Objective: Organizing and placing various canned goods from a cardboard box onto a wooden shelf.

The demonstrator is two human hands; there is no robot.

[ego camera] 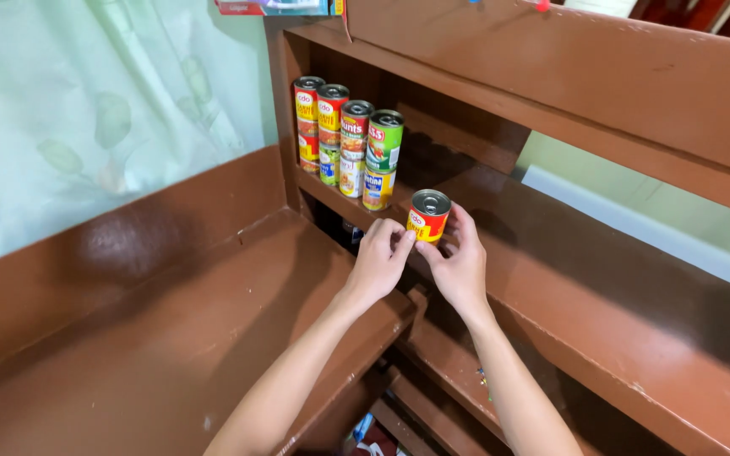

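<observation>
A small red and yellow tin can [428, 215] stands upright on the brown wooden shelf [551, 253], near its front edge. My left hand [378, 260] and my right hand [458, 262] both grip its lower part from the front with fingertips. Just left of it, at the shelf's back corner, several cans stand in a row stacked two high [348, 143], with red, green and yellow labels.
A second brown shelf board [568, 76] runs above. A wide brown ledge [171, 338] lies to the lower left, under a pale green curtain [86, 110]. Lower shelves [441, 371] with small items sit beneath my arms.
</observation>
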